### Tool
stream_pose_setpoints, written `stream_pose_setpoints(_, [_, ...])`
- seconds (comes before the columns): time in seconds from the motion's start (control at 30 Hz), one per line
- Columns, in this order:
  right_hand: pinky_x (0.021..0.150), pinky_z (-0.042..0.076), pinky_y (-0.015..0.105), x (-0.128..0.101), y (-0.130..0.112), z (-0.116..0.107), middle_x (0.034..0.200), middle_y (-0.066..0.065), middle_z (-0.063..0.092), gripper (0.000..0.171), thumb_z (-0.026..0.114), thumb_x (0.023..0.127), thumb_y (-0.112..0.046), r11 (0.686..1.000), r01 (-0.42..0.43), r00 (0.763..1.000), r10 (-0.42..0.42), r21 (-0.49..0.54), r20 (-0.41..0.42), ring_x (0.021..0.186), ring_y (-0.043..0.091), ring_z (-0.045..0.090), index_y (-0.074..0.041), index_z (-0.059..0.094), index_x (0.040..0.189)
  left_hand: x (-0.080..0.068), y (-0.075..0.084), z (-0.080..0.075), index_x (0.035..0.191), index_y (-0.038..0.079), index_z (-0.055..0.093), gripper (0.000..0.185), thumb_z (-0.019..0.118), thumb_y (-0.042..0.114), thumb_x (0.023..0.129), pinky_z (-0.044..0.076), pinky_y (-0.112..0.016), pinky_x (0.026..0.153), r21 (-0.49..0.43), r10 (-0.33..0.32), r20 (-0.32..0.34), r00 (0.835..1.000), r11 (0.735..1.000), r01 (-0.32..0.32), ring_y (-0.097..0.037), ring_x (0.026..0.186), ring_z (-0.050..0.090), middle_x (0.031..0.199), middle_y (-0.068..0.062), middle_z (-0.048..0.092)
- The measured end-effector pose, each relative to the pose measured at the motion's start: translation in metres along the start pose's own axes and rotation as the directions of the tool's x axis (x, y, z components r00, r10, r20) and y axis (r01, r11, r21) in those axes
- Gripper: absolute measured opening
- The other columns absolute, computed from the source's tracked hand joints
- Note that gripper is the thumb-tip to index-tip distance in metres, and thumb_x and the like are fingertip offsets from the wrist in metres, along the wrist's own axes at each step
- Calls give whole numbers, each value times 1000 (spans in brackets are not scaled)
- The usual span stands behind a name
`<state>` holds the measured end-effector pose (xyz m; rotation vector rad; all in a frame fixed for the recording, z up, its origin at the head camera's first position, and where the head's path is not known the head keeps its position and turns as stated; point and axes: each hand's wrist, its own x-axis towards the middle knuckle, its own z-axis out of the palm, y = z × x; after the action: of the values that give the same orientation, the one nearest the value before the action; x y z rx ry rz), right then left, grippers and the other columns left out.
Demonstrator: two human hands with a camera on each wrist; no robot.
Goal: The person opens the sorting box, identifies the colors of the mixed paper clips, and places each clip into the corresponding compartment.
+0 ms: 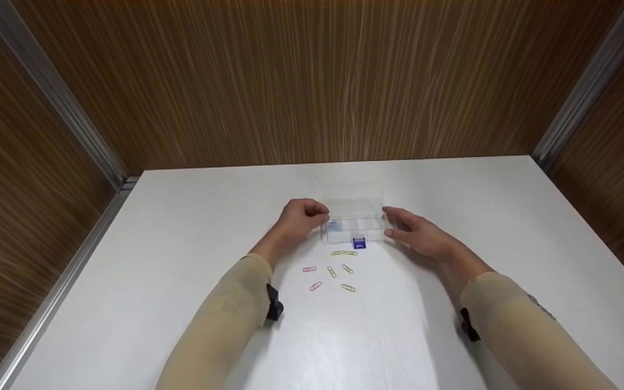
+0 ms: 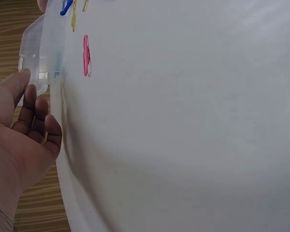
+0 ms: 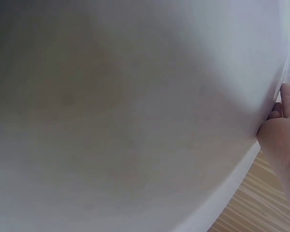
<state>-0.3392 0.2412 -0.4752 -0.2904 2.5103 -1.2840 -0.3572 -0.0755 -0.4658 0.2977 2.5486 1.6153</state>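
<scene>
Head view first: at the far left runs a wood-grain wall [image 1: 30,179] with a metal corner strip [image 1: 52,97], and the white table [image 1: 182,260] begins beside it. Moving right, a beige sleeve [image 1: 225,319] leads to the left hand [image 1: 297,219], which sits at the left end of a clear plastic compartment box [image 1: 356,221] lying at the middle of the table. Its fingers curl in toward the box end, and the thumb tip meets the corner. From the left wrist view, the left hand [image 2: 24,130] shows the thumb stretched up to the box [image 2: 41,53] while the other fingers [image 2: 38,116] lie side by side, bent loosely; whether they actually clamp the plastic cannot be told.

Just near of the box, scattered paper clips [image 1: 333,271] in pink and yellow-green lie loose on the table, all apart from both hands. A small blue clasp [image 1: 359,242] sits on the near edge of the box, just beyond them.

Right of the box, the right hand [image 1: 417,233] has its fingers fairly straight and slightly spread, the tips at the box's right end. The right wrist view shows only the edge of that hand [image 3: 282,140], so contact there is unclear. Farther right stands the other wood wall [image 1: 610,162].
</scene>
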Motion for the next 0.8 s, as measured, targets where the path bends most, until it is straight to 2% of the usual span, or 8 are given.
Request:
stream_pose_setpoints(0.2, [128,10,54,1,0,-2,176,5,20,72,68,105,-40,999,-33,999,33,15,0,163,29,10,-31,33,168,-3,-2,-9,115,6,78,16,73,14,101,50,-31,85,-13,8,4,1000,1000,-8,-18,98,60,107,-2,72])
stream_pose_setpoints(0.43, [128,10,54,0,1,-4,176,7,21,73,67,106,-40,1000,-9,1000,9,4,6,162,30,11,-28,32,168,-9,-2,-16,114,8,78,16,75,16,101,50,-31,84,-14,-19,23,1000,1000,19,-19,98,60,109,-1,72])
stream_pose_setpoints(0.67, [129,11,51,0,3,-6,175,9,22,72,68,106,-34,999,17,1000,-18,41,14,162,29,12,-23,33,168,-20,-2,-20,117,7,78,21,77,19,100,50,-30,82,-2,-19,80,997,1000,19,-19,95,58,107,-2,71])
stream_pose_setpoints(0.8, [129,10,51,1,3,-7,176,8,22,72,68,106,-35,999,10,1000,-10,34,14,163,28,11,-24,33,168,-29,-4,-23,115,8,79,19,78,18,99,50,-29,78,-5,-1,119,993,1000,2,-18,92,58,106,-2,72])
